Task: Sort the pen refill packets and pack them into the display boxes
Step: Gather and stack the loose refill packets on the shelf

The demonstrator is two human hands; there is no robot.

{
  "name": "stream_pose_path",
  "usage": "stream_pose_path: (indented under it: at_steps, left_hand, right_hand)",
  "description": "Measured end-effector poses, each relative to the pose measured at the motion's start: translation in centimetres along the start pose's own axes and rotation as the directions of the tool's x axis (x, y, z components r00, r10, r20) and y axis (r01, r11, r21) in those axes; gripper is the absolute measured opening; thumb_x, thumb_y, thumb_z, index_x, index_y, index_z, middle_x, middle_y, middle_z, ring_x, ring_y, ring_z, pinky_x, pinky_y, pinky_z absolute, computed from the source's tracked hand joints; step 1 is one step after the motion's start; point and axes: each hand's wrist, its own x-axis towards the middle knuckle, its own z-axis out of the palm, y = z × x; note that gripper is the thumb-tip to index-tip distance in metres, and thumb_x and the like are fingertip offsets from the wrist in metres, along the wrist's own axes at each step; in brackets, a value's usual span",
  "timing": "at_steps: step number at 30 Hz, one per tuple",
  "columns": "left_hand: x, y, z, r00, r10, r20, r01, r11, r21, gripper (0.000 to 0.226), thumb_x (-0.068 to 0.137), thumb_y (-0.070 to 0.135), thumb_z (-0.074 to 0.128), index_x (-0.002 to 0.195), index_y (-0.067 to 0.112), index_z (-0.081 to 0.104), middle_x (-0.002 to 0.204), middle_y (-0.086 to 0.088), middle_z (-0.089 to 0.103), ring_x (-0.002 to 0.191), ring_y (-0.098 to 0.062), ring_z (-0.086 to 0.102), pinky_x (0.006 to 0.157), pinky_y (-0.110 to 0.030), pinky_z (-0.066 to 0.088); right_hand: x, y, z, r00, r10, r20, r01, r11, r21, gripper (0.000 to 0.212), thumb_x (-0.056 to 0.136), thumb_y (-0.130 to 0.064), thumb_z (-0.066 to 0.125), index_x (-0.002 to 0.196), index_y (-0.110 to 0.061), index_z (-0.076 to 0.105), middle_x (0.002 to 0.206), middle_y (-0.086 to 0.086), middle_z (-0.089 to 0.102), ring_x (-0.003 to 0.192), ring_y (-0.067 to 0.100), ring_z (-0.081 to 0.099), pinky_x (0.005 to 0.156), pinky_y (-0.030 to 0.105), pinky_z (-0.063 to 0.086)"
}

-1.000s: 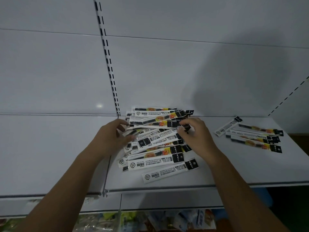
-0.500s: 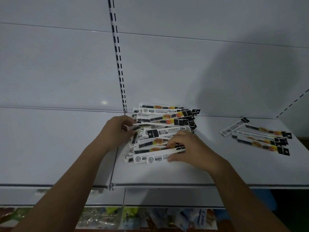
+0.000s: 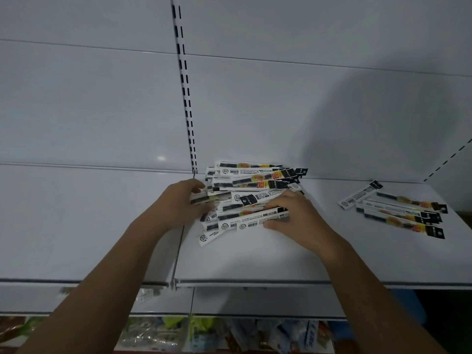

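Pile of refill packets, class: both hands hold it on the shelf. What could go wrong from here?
The pile is loosely fanned between the left hand and right hand; squeezed, packets may slip out, like the stray packet jutting at the front. It lies beside the seam between shelf panels; a thin packet might catch there.
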Motion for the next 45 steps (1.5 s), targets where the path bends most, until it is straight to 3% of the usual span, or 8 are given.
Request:
stream_pose_path:
  at_steps: [3,8,14,21,29,38,41,45]
  left_hand:
    - [0.7,1.7,0.5,0.999,-0.049,-0.001,0.049,0.994,0.096,0.055,0.084,0.042,0.084,0.129,0.016,0.065,0.123,0.000,0.064,0.109,-0.021,0.060,0.091,-0.030,0.047]
    - [1.3,1.4,-1.3,0.989,-0.102,0.103,0.076,0.969,0.235,0.022,0.088,0.034,0.079,0.076,0.015,0.077,0.069,0.000,0.075,0.069,-0.017,0.072,0.064,-0.029,0.057]
    - [1.0,-0.7,-3.4,0.995,-0.051,0.085,0.012,0.913,0.407,0.023,0.099,0.015,0.053,0.086,0.012,0.072,0.084,-0.007,0.069,0.080,-0.027,0.066,0.068,-0.033,0.050]
    - [1.1,-3.7,-7.3,0.997,0.059,-0.054,-0.035,0.929,0.369,0.024,0.106,0.009,0.048,0.112,0.008,0.071,0.103,-0.011,0.066,0.091,-0.028,0.059,0.080,-0.036,0.044]
    - [0.0,-6.2,-11.9,0.967,0.089,-0.240,-0.029,0.969,0.243,0.024,0.107,0.010,0.045,0.089,0.017,0.059,0.076,-0.003,0.061,0.068,-0.020,0.054,0.059,-0.032,0.036]
    - [4.0,3.8,-2.5,0.917,0.396,-0.043,-0.381,0.905,0.188,0.025,0.104,0.007,0.055,0.127,0.012,0.066,0.114,-0.006,0.064,0.100,-0.022,0.062,0.083,-0.027,0.042]
    - [5.1,5.1,0.8,0.867,0.496,0.048,-0.491,0.833,0.256,0.059,0.089,0.009,0.076,0.144,0.017,0.057,0.133,-0.004,0.057,0.119,-0.021,0.052,0.102,-0.034,0.045]
    - [6.0,4.4,2.6,0.863,0.501,0.065,-0.499,0.825,0.263,0.059,0.095,0.005,0.065,0.152,0.018,0.050,0.152,-0.008,0.050,0.136,-0.029,0.044,0.117,-0.042,0.038]
  right_hand:
    - [0.0,0.2,0.1,1.000,0.012,0.013,-0.012,0.999,0.030,0.037,0.079,-0.040,0.088,0.114,-0.035,0.075,0.116,-0.022,0.061,0.116,0.005,0.051,0.100,0.030,0.043]
    - [0.0,0.3,0.2,1.000,0.005,0.017,-0.006,0.999,0.050,0.036,0.080,-0.036,0.088,0.114,-0.033,0.075,0.115,-0.021,0.061,0.116,0.002,0.050,0.093,0.012,0.038]
    - [0.1,0.3,0.1,1.000,0.004,0.024,-0.005,0.999,0.046,0.034,0.080,-0.037,0.088,0.111,-0.037,0.074,0.114,-0.021,0.061,0.114,0.000,0.050,0.090,0.010,0.037]
    - [0.6,0.5,0.3,1.000,-0.004,0.031,0.003,1.000,0.028,0.036,0.079,-0.039,0.088,0.112,-0.040,0.073,0.113,-0.022,0.060,0.110,-0.003,0.048,0.089,0.012,0.036]
    - [0.9,0.5,0.4,0.999,-0.040,0.029,0.038,0.997,0.060,0.032,0.076,-0.036,0.091,0.103,-0.042,0.076,0.110,-0.020,0.063,0.111,0.004,0.056,0.094,0.029,0.048]
    - [0.8,-0.3,1.2,0.998,-0.056,-0.008,0.057,0.997,0.052,0.035,0.073,-0.043,0.090,0.104,-0.041,0.075,0.111,-0.022,0.061,0.113,0.007,0.053,0.100,0.036,0.048]
    - [0.8,-0.6,1.2,0.995,-0.098,-0.021,0.099,0.992,0.077,0.034,0.073,-0.044,0.088,0.104,-0.035,0.077,0.109,-0.023,0.067,0.109,0.001,0.062,0.097,0.038,0.054]
    - [0.2,-0.5,1.3,0.992,-0.107,-0.069,0.109,0.993,0.034,0.041,0.073,-0.057,0.081,0.110,-0.039,0.076,0.117,-0.027,0.066,0.119,0.002,0.057,0.102,0.042,0.051]
